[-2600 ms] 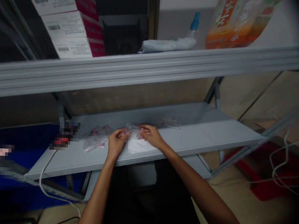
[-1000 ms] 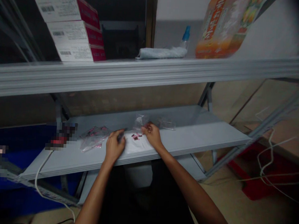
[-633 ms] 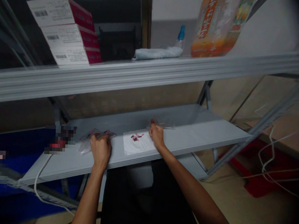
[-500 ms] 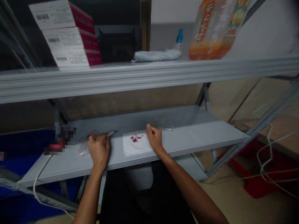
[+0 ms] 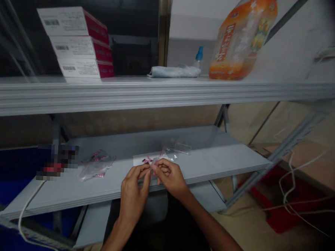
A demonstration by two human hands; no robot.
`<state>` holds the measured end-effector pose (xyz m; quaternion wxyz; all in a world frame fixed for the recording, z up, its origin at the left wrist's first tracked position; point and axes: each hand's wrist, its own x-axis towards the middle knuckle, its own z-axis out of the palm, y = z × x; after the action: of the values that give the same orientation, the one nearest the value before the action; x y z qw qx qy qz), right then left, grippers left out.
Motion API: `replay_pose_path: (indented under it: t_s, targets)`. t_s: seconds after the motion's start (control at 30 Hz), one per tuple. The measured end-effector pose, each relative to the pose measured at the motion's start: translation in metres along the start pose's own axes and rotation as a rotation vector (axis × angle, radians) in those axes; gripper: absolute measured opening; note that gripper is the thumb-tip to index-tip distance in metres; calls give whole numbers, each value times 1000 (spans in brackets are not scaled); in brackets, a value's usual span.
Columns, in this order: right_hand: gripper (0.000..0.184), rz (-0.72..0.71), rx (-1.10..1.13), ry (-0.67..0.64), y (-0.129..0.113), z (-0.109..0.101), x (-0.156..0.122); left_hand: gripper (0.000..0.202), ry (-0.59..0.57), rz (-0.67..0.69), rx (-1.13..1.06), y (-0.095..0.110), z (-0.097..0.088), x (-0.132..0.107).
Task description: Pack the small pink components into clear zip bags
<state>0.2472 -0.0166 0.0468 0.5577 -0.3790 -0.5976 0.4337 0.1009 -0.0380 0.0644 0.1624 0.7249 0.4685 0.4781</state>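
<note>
Moving left hand [image 5: 133,193] off the bag of pink bits [image 5: 90,170] since half a second ago, and bringing it over to meet right hand [image 5: 172,178] near the front of the table [image 5: 225,149]. Also drawing right hand back a touch toward the body. Keeping both hands narrow now, fingertips almost together, with a small pale thing [image 5: 154,162] pinched between them. Too tiny to say what kind. Covering part of the white sheet [image 5: 139,159] from view, but can make out dark and pink pieces [image 5: 147,160] lying on it just beyond the fingers. Farther right, clear plastic packs [image 5: 182,147] on the table.

For label nerds: on the upper shelf [image 5: 129,101], three stacked boxes [image 5: 73,42], white ends with barcodes and small print, red-pink sides with faint lettering. Can't read a word of either. Next along, a folded cloth [image 5: 173,71], then a blue-capped spray bottle [image 5: 198,59], then a big bottle [image 5: 241,43] in an orange label, with large characters running up a darker strip (too blurry for me) and what looks like a fruit picture.
</note>
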Motion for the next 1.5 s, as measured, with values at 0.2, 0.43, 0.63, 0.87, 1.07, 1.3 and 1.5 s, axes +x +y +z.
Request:
replay_pose_path:
  t_s: [0.2,0.43,0.63,0.87,1.07,1.3,1.5]
  targets:
    - [20,78,-32,-184,-10,-9,-15,19,-144,26,-17,2,-14,-8]
    - [25,92,6,-121,-12,-12,-20,24,-225,82,-51,10,-16,-10]
    - [29,52,-72,-241,-8,-11,-24,22,-347,-124,-117,7,-25,-4]
    - [28,-214,-524,-252,-18,-8,-29,19,-290,-176,-31,-2,-24,-6]
    - [25,-189,-737,-192,-17,-15,-26,16,-92,-244,115,-10,-32,0]
    - [46,-134,-1246,55,34,-58,39,16,-99,-247,184,-13,-36,3]
    - [43,33,-1300,-153,72,-125,56,18,-94,-246,167,-14,-37,4]
